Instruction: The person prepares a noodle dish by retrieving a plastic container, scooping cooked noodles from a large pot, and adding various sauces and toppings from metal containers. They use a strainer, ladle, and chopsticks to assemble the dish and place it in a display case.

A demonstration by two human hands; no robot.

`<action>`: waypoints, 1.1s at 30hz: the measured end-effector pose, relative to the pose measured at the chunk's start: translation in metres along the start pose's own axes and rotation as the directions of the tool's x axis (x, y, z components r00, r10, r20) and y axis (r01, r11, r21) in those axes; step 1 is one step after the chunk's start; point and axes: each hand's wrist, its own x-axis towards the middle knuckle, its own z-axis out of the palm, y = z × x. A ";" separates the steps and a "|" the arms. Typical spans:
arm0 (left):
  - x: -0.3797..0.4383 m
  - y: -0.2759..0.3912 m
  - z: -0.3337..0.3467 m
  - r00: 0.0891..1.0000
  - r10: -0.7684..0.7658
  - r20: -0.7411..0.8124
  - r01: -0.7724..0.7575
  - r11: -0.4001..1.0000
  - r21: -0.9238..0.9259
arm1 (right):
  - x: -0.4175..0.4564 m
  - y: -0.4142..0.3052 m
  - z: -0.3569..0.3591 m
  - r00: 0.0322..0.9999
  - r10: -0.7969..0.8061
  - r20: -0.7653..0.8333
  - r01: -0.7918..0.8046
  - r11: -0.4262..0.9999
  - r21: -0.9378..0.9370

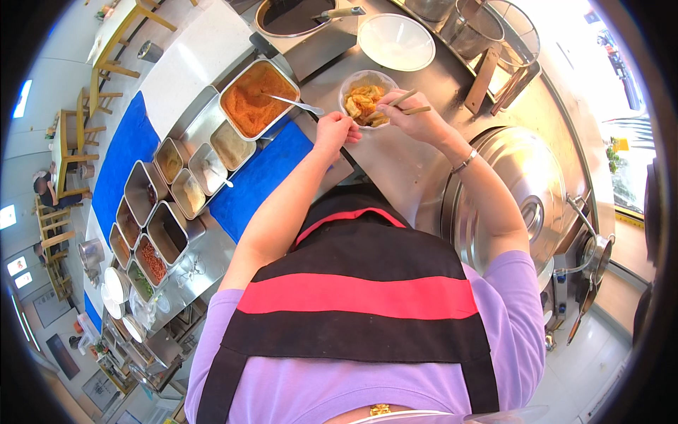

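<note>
A clear plastic bowl (390, 79) of dumplings (362, 99) coated in a reddish sauce stands on the steel counter. My right hand (416, 114) holds a pair of wooden chopsticks (417, 111), whose tips reach into the dumplings. At the bowl's lower left is my left hand (335, 132), fingers curled; whether it holds anything small cannot be made out. Just left of it, a metal spoon (302, 105) leans out of a steel container of orange-red seasoning (258, 100). A white bowl (396, 42) sits above the plastic one.
Steel containers of seasonings (185, 193) line the left side over blue cloths (265, 183). A pot of dark liquid (291, 16) with a ladle is at the top. On the right are a large domed steel lid (522, 185) and wire strainers (511, 32). People sit far left.
</note>
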 end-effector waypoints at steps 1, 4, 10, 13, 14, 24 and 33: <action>0.001 0.001 -0.001 1.000 0.000 0.002 0.000 1.000 0.010 | 0.003 0.003 0.002 0.991 -0.134 0.008 0.134 0.989 -0.067; 0.003 0.000 -0.002 1.000 -0.006 0.012 0.006 0.999 0.044 | 0.017 0.014 0.003 0.921 -0.389 0.035 0.387 0.899 -0.203; 0.003 0.000 0.001 1.000 0.000 -0.013 0.000 1.000 -0.006 | 0.023 0.013 -0.010 0.936 -0.350 -0.050 0.329 0.914 -0.237; 0.003 -0.003 0.002 1.000 -0.004 -0.021 0.003 0.998 -0.059 | 0.015 -0.017 -0.024 0.987 -0.079 -0.140 0.066 0.993 -0.095; 0.002 -0.004 0.001 1.000 -0.007 -0.022 0.005 0.997 -0.073 | 0.012 -0.024 -0.028 0.971 -0.121 -0.205 0.104 0.990 -0.094; 0.001 0.000 0.006 1.000 -0.027 0.016 0.027 1.000 -0.011 | 0.013 0.009 -0.017 0.845 0.392 -0.363 -0.305 0.912 0.275; 0.002 -0.003 0.002 0.999 -0.025 0.020 0.026 0.999 -0.024 | 0.023 -0.034 -0.027 0.907 0.233 -0.350 -0.159 0.961 0.227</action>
